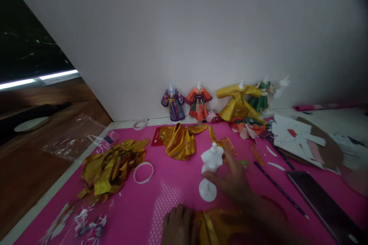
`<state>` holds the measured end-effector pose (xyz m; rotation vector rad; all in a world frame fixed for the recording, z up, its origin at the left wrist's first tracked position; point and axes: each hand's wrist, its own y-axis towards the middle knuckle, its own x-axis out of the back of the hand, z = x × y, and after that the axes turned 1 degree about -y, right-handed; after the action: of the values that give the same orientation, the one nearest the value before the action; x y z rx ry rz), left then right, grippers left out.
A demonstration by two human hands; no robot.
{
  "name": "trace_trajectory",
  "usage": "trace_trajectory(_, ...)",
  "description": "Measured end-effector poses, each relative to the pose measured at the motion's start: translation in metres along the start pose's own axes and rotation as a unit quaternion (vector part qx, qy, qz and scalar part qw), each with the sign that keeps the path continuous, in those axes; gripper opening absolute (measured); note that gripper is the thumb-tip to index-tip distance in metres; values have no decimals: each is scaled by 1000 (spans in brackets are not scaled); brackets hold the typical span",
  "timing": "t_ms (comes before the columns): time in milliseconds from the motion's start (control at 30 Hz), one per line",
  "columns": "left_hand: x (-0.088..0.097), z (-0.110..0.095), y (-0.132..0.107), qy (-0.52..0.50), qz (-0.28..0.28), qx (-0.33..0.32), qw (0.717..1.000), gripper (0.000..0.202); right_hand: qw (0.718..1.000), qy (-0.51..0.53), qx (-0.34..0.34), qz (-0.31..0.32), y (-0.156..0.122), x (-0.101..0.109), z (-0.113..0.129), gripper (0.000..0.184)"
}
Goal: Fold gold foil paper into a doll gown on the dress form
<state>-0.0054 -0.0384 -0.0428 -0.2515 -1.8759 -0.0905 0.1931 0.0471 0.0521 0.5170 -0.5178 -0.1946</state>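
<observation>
Head view, and from where I stand the right hand (237,183) has its thumb in front and its fingers along the far side of a white bust (212,157), holding it between them at the waist and torso. Below that grip is the bust's round base (207,191), over the pink mat (135,214); I can't tell whether it rests there or hangs just clear. Nearer the person than the grip, the left hand (178,224) lies low with its fingers bent, at the edge of a gold cloth (227,224); whether it pinches the cloth I cannot tell. Beyond the grip and to its left, a gold robe (181,141) lies spread, and farther left come a white ring (135,174) and a rumpled gold heap (115,168). To the right of the grip are a pencil (280,189), lying aslant, and past it a phone (327,204). White papers (291,136) lie farther off on that side. Well beyond the grip, by the wall, four dressed forms make a row: purple (174,105), orange (199,103), yellow (238,103) and green (261,101).
</observation>
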Motion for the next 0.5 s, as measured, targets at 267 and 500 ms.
trace_trajectory(267,31,-10,-3,-46,34,13,998,26,999,22,13,30,-1,3,5,32)
trace_trajectory(500,33,-10,-2,-59,44,20,997,25,997,44,62,16,-3,-1,1,23)
